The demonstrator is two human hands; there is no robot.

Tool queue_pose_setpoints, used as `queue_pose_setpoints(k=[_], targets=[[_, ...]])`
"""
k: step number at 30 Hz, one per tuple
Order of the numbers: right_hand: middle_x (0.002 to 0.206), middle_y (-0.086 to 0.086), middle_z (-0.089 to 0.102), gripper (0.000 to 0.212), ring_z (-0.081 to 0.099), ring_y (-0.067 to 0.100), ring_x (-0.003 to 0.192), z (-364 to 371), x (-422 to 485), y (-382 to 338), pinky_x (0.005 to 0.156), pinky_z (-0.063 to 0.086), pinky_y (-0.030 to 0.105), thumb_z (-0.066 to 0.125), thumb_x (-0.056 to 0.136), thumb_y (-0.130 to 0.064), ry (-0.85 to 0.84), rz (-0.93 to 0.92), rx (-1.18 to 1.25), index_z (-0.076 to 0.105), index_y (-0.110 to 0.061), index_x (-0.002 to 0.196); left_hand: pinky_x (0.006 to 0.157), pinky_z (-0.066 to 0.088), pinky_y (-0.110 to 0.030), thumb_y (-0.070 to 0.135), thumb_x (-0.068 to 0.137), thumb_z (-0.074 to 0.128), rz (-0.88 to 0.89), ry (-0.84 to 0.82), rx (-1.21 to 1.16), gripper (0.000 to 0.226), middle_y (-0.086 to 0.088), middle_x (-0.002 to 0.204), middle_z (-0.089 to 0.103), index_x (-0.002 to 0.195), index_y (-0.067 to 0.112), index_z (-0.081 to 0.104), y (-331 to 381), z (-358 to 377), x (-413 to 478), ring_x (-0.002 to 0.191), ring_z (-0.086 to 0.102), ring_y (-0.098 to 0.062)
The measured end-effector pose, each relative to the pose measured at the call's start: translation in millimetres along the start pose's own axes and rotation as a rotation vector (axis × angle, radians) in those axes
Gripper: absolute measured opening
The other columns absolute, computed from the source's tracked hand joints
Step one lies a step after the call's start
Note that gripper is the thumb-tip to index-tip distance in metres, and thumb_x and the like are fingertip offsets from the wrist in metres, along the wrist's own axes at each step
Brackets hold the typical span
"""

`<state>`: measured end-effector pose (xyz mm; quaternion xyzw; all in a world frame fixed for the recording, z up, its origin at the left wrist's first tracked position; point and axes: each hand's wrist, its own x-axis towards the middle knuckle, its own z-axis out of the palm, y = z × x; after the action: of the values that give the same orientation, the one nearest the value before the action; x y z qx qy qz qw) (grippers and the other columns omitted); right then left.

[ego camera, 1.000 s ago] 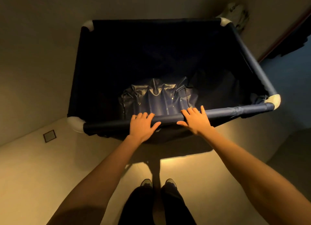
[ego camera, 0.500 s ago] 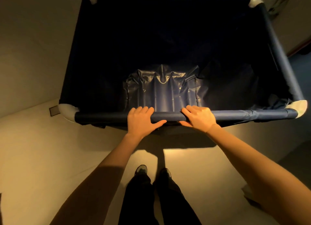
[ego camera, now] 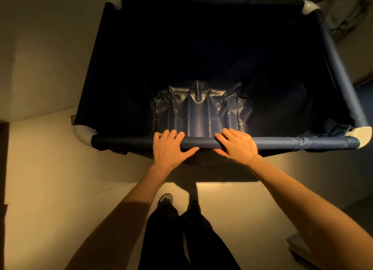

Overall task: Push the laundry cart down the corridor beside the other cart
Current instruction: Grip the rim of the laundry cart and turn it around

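A laundry cart (ego camera: 282,143) with a dark blue fabric liner and white corner joints fills the upper half of the head view. Its inside is dark and holds only crumpled shiny liner at the bottom. My left hand (ego camera: 168,147) rests over the near rail, fingers curled on top and thumb spread to the right. My right hand (ego camera: 238,144) grips the same rail a little to the right. The two hands are close together near the rail's middle. No second cart shows in this view.
A pale wall (ego camera: 40,58) runs along the cart's left side, close to its left edge. A small dark floor plate (ego camera: 72,119) peeks out by the near left corner. A patterned object (ego camera: 347,11) stands at the top right. My legs and shoes (ego camera: 165,200) are below the rail.
The cart has come closer and squarer in view, now running along the left wall. The floor plate has slid under its left corner. Both hands stay on the rail.
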<state>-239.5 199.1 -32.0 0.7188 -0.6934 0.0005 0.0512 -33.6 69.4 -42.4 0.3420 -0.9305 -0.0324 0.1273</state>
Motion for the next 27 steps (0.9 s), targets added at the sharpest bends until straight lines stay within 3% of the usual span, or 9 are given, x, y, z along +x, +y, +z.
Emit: queue_pose_setpoints(k=[11, 27], targets=[[0.083, 0.015, 0.061, 0.049, 0.059, 0.026, 0.067, -10, -22, -22, 0.051, 0.05, 0.033, 0.076, 0.071, -0.042, -0.097, -0.025, 0.031, 0.06, -0.011, 0.105, 0.064, 0.032, -0.035, 0.074, 0.076, 0.043, -0.103, -0.028, 0.016, 0.059, -0.001, 0.072, 0.061, 0.082, 0.018, 0.061, 19, -13, -53, 0.069, 0.053, -0.022], [0.087, 0.016, 0.058, 0.045, 0.055, 0.029, 0.073, -13, -24, -84, 0.06, 0.046, 0.037, 0.074, 0.075, -0.039, -0.134, 0.005, 0.074, 0.057, -0.009, 0.104, 0.07, 0.038, -0.038, 0.075, 0.075, 0.033, -0.18, -0.11, 0.078, 0.068, -0.005, 0.086, 0.066, 0.095, 0.018, 0.065, -3, -33, -111, 0.079, 0.057, -0.026]])
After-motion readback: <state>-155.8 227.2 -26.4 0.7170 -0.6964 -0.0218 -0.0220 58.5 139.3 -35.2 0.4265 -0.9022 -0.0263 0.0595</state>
